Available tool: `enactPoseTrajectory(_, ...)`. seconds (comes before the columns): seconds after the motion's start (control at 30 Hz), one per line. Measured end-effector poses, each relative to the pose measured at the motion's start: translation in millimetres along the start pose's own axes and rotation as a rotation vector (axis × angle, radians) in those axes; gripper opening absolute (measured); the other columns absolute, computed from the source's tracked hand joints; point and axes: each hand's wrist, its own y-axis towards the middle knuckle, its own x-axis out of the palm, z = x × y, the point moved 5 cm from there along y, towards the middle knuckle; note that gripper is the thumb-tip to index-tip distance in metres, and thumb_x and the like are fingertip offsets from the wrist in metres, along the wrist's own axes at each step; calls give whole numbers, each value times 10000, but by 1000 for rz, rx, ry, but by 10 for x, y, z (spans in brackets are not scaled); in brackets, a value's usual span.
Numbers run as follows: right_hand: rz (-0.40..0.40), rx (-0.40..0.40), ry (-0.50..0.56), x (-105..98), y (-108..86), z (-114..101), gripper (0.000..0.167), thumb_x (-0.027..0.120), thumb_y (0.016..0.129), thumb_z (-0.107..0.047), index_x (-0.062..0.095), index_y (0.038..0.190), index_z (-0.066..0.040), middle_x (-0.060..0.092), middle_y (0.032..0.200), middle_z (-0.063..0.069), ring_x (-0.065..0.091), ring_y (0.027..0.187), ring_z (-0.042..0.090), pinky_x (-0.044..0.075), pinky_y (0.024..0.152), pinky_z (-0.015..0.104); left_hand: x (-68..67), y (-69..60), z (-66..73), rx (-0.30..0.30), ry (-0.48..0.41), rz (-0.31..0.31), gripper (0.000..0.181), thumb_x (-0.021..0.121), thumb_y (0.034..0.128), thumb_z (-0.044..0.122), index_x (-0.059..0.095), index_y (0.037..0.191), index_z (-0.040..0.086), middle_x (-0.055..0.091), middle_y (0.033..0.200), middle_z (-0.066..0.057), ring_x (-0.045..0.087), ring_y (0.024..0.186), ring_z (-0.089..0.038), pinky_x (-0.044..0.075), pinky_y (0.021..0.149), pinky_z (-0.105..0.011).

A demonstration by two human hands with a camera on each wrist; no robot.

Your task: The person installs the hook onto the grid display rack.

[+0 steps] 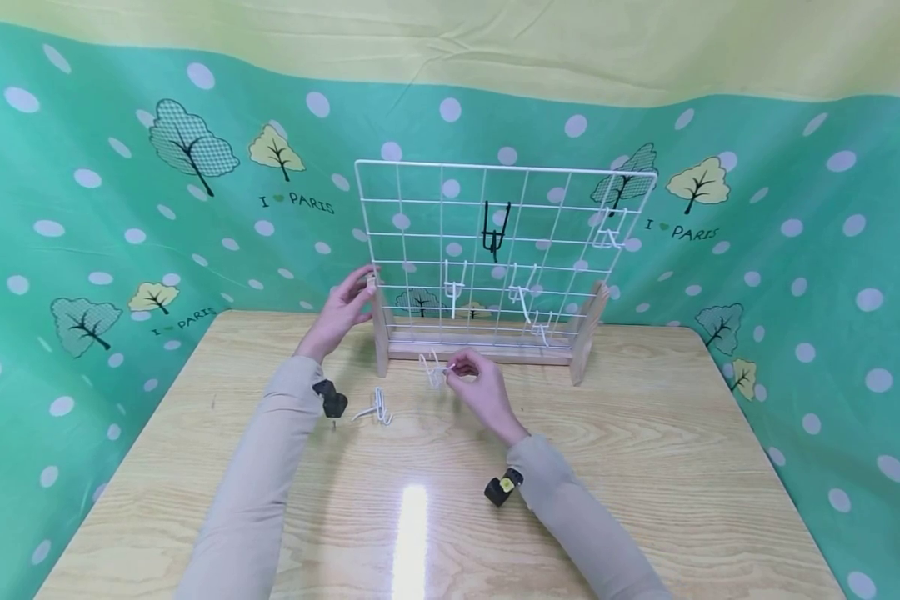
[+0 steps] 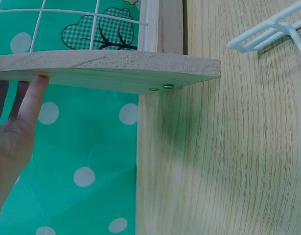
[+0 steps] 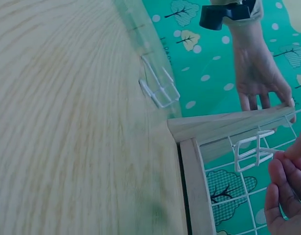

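A white wire grid rack (image 1: 487,221) stands in a wooden stand (image 1: 480,352). My left hand (image 1: 337,312) holds the top of its left wooden upright (image 2: 106,63); in the left wrist view fingertips touch the upright's outer face. In front of the base, my right hand (image 1: 487,392) pinches a white wire hook (image 1: 432,370) by its prong; in the right wrist view the hook's double-bar back (image 3: 250,152) faces away from the fingers, with the grid behind it. Another white hook (image 1: 377,408) lies on the table to the left.
A black hook (image 1: 494,229) hangs mid-grid. Several white hooks hang lower and at the right, among them one hook (image 1: 453,287) at left and one hook (image 1: 607,233) near the right edge. The wooden table (image 1: 645,467) meets a green dotted curtain (image 1: 105,250) behind and at both sides.
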Motion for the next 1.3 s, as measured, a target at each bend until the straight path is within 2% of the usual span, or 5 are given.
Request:
enactPoseTrajectory(0.17, -2, -14, 10, 8, 31, -14, 151, 660, 805, 126, 626, 952, 111, 651, 927, 225, 620, 858, 367, 544, 829, 502, 49, -73, 142, 3, 18, -15, 503, 446, 1041, 158, 278, 1512, 103, 314, 1472, -283, 325, 1338, -424, 395, 1032, -563)
enactPoseTrajectory(0.4, 17, -1, -34, 79, 44, 0, 157, 688, 808, 65, 652, 952, 14, 666, 927, 104, 625, 852, 221, 553, 817, 309, -17, 11, -31, 7, 1, 7, 493, 463, 1036, 183, 323, 1508, 154, 365, 1462, -220, 354, 1332, -378, 418, 1024, -537)
enactPoseTrajectory(0.6, 14, -35, -60, 182, 66, -3, 142, 669, 802, 68, 639, 935, 29, 663, 894, 100, 625, 824, 221, 558, 789, 308, -28, 18, -67, 10, 17, 18, 510, 493, 1026, 239, 332, 1506, 178, 367, 1460, -212, 364, 1326, -370, 434, 1015, -525)
enactPoseTrajectory(0.97, 72, -12, -96, 232, 215, -37, 129, 650, 830, 37, 640, 952, -4, 667, 897, 69, 624, 850, 198, 548, 819, 307, -22, 35, -79, -4, 11, 10, 510, 474, 1034, 222, 311, 1513, 159, 366, 1461, -212, 348, 1339, -360, 419, 1028, -529)
enactPoseTrajectory(1.3, 166, -2, -52, 206, 319, -32, 140, 648, 825, 50, 640, 962, 22, 669, 896, 90, 632, 845, 208, 549, 816, 285, 29, -35, 65, -27, 5, -2, 508, 445, 1041, 152, 275, 1518, 112, 313, 1486, -247, 313, 1352, -402, 393, 1042, -555)
